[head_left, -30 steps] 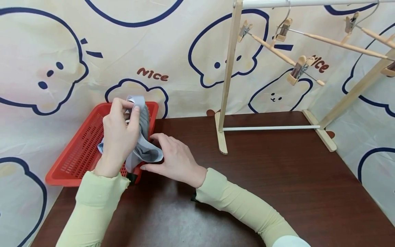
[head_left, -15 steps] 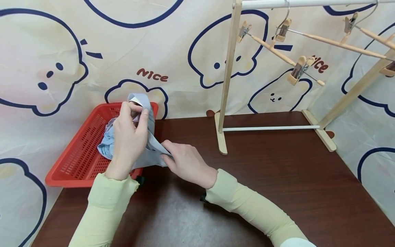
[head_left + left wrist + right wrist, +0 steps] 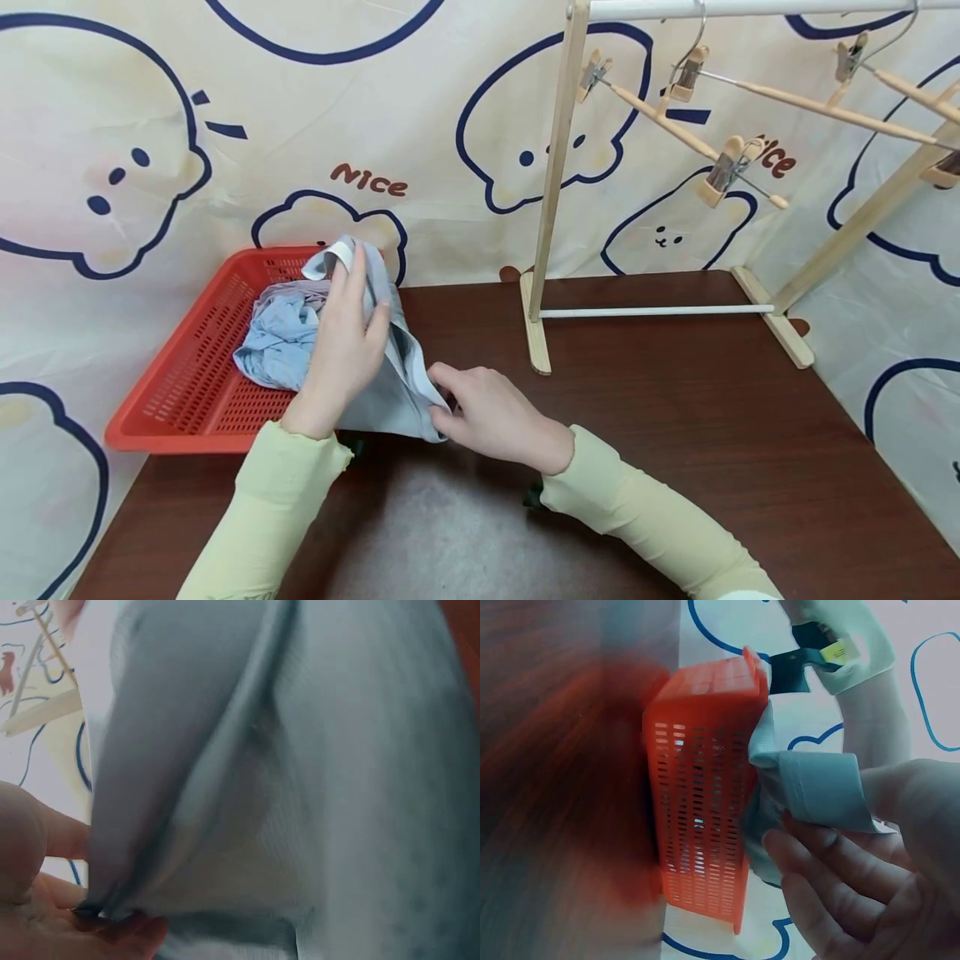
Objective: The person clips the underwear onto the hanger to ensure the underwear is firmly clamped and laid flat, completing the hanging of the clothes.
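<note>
we've got a grey-blue cloth point(image 3: 393, 400) stretched between both hands at the right end of the red basket point(image 3: 161, 440), partly in front of its rim, with the lower corner out over the brown table point(image 3: 675, 467). it's pale, plain and soft, hanging in loose folds; a wide flat band runs along one edge, and the right wrist view gives us a stitch line on that band. top of the cloth curls over in a loop near the left fingertips. in the left wrist view it fills most of the frame, with a long diagonal fold, part of it blurred. left hand point(image 3: 341, 346): fingers mostly straight and pointing up, thumb spread off to the side, fingers against the cloth at the loop; we see no firm pinch there. right hand point(image 3: 498, 417): thumb and index finger nipping the cloth's lower right corner, small gap in the grip, other fingers folded behind as far as we can tell from the head view. just left of the left hand we have a crumpled light blue cloth point(image 3: 276, 343) and a mauve cloth point(image 3: 300, 292) touching it, both inside the basket.
</note>
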`<action>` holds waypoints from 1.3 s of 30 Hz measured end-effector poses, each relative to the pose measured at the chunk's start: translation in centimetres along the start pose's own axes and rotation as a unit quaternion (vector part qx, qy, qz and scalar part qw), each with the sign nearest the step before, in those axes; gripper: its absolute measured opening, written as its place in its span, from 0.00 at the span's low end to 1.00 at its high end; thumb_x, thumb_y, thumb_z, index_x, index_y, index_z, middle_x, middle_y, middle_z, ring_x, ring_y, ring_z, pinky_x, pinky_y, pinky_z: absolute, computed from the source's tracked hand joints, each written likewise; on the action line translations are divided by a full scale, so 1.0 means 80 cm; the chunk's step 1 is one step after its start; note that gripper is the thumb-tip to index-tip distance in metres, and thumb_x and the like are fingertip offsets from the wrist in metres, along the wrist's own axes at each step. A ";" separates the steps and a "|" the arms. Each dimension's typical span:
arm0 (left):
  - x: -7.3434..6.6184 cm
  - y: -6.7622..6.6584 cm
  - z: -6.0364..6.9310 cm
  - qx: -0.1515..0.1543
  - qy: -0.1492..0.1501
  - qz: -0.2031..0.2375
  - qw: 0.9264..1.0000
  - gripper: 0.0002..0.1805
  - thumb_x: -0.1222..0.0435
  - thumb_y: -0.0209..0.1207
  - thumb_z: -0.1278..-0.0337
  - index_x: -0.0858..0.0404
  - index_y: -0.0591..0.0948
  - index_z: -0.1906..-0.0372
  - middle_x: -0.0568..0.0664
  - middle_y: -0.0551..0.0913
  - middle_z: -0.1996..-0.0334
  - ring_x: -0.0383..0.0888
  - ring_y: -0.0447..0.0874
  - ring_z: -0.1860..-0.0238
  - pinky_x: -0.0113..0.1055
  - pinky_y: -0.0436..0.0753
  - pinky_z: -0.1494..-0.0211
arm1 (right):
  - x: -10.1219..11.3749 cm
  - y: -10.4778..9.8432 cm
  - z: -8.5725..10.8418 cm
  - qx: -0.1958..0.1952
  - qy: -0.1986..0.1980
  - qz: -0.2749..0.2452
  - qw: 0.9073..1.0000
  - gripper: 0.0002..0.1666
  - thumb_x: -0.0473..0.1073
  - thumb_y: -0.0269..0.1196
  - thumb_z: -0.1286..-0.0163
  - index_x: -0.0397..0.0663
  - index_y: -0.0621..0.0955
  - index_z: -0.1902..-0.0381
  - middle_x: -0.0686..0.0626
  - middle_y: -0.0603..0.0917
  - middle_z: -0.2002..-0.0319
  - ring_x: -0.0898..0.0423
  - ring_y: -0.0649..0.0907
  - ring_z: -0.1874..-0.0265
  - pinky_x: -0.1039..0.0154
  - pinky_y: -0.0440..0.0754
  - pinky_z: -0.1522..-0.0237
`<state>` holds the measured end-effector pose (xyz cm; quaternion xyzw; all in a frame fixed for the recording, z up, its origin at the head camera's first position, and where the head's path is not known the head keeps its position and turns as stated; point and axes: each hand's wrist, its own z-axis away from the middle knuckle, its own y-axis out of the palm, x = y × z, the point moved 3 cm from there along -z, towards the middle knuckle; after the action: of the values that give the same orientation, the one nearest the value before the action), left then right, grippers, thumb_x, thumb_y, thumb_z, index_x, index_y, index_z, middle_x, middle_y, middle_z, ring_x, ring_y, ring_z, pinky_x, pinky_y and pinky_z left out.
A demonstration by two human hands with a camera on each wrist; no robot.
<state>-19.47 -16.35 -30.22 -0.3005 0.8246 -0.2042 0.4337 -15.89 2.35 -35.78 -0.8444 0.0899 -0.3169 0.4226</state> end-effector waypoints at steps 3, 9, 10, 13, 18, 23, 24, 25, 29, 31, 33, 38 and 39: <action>0.002 0.007 0.001 0.014 0.001 -0.015 1.000 0.39 0.69 0.56 0.27 0.66 0.52 0.19 0.58 0.52 0.20 0.52 0.52 0.22 0.52 0.57 0.25 | -0.003 -0.003 0.008 0.023 0.010 -0.015 1.000 0.14 0.34 0.64 0.38 0.50 0.69 0.70 0.61 0.69 0.86 0.68 0.68 0.86 0.71 0.65 0.82; 0.004 0.020 0.002 0.049 0.004 -0.044 0.998 0.40 0.64 0.59 0.28 0.68 0.53 0.20 0.63 0.56 0.23 0.58 0.56 0.24 0.55 0.58 0.26 | -0.014 -0.014 0.024 0.071 0.048 -0.061 0.994 0.14 0.33 0.63 0.38 0.54 0.68 0.70 0.58 0.72 0.85 0.67 0.69 0.86 0.70 0.66 0.80; 0.004 0.024 0.002 0.063 0.005 -0.046 0.997 0.41 0.63 0.59 0.28 0.69 0.53 0.20 0.63 0.56 0.23 0.60 0.56 0.25 0.56 0.57 0.26 | -0.016 -0.016 0.028 0.081 0.056 -0.066 0.993 0.14 0.33 0.62 0.38 0.55 0.68 0.70 0.58 0.72 0.85 0.67 0.68 0.86 0.70 0.66 0.80; 0.004 0.040 0.005 0.118 0.005 -0.058 0.991 0.42 0.61 0.60 0.28 0.67 0.53 0.20 0.66 0.56 0.23 0.64 0.58 0.26 0.59 0.59 0.27 | -0.022 -0.020 0.041 0.122 0.081 -0.075 0.986 0.12 0.34 0.62 0.38 0.53 0.70 0.68 0.58 0.70 0.85 0.67 0.67 0.86 0.70 0.65 0.80; 0.004 0.077 0.023 0.292 -0.005 -0.073 0.954 0.47 0.56 0.60 0.28 0.48 0.44 0.16 0.71 0.65 0.29 0.64 0.74 0.37 0.56 0.76 0.39 | -0.034 -0.017 0.063 0.213 0.125 -0.061 0.967 0.11 0.46 0.70 0.33 0.51 0.79 0.60 0.65 0.76 0.83 0.69 0.74 0.84 0.68 0.73 0.77; 0.005 0.103 0.049 0.411 -0.017 -0.098 0.906 0.44 0.55 0.62 0.29 0.53 0.52 0.17 0.59 0.85 0.56 0.50 0.84 0.60 0.44 0.81 0.58 | -0.046 -0.014 0.073 0.234 0.153 -0.035 0.960 0.16 0.53 0.73 0.35 0.51 0.84 0.57 0.66 0.79 0.79 0.68 0.78 0.81 0.65 0.77 0.71; 0.006 0.106 0.054 0.416 -0.022 -0.109 0.903 0.42 0.55 0.63 0.30 0.56 0.56 0.18 0.56 0.85 0.58 0.48 0.84 0.60 0.44 0.82 0.56 | -0.048 -0.014 0.073 0.233 0.153 -0.027 0.960 0.16 0.53 0.73 0.35 0.51 0.84 0.58 0.66 0.79 0.79 0.68 0.78 0.81 0.65 0.77 0.71; 0.006 0.107 0.059 0.415 -0.020 -0.121 0.902 0.41 0.55 0.64 0.31 0.59 0.60 0.20 0.56 0.85 0.53 0.46 0.83 0.56 0.43 0.81 0.53 | -0.049 -0.013 0.073 0.233 0.153 -0.022 0.960 0.16 0.54 0.73 0.35 0.51 0.84 0.58 0.66 0.79 0.79 0.68 0.78 0.81 0.65 0.77 0.71; 0.007 0.105 0.086 0.371 -0.015 -0.146 0.917 0.34 0.52 0.73 0.42 0.66 0.74 0.38 0.53 0.79 0.50 0.46 0.79 0.54 0.42 0.80 0.52 | -0.055 -0.011 0.069 0.236 0.150 -0.008 0.960 0.14 0.52 0.72 0.34 0.51 0.84 0.59 0.65 0.79 0.78 0.68 0.77 0.80 0.65 0.77 0.72; 0.005 0.103 0.103 0.343 0.002 -0.141 0.929 0.33 0.49 0.77 0.50 0.64 0.74 0.50 0.50 0.73 0.58 0.44 0.74 0.63 0.39 0.78 0.59 | -0.060 -0.012 0.064 0.235 0.152 0.000 0.960 0.12 0.51 0.71 0.33 0.52 0.85 0.58 0.64 0.79 0.77 0.67 0.78 0.79 0.64 0.78 0.71; 0.001 0.103 0.120 0.330 0.026 -0.127 0.935 0.33 0.45 0.78 0.57 0.61 0.73 0.58 0.47 0.68 0.64 0.42 0.70 0.67 0.37 0.76 0.65 | -0.066 -0.014 0.058 0.230 0.152 0.014 0.961 0.10 0.50 0.70 0.31 0.53 0.85 0.57 0.63 0.79 0.76 0.67 0.78 0.78 0.64 0.78 0.69; -0.009 0.109 0.153 0.351 0.111 -0.135 0.920 0.30 0.39 0.77 0.61 0.55 0.74 0.67 0.41 0.69 0.69 0.42 0.72 0.69 0.37 0.75 0.68 | -0.079 -0.013 0.036 0.218 0.154 0.034 0.963 0.11 0.51 0.70 0.31 0.52 0.85 0.56 0.62 0.80 0.73 0.65 0.78 0.75 0.62 0.79 0.66; -0.011 0.112 0.157 0.349 0.134 -0.143 0.916 0.27 0.42 0.77 0.59 0.54 0.75 0.67 0.41 0.70 0.69 0.43 0.73 0.68 0.38 0.76 0.68 | -0.081 -0.012 0.032 0.218 0.155 0.035 0.963 0.12 0.51 0.70 0.31 0.52 0.85 0.56 0.61 0.80 0.72 0.64 0.79 0.74 0.62 0.79 0.65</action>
<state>-11.44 -10.16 -41.82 -0.2145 0.6994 -0.5770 0.3631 -19.49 7.35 -39.17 -0.6690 0.1127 -0.4405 0.5880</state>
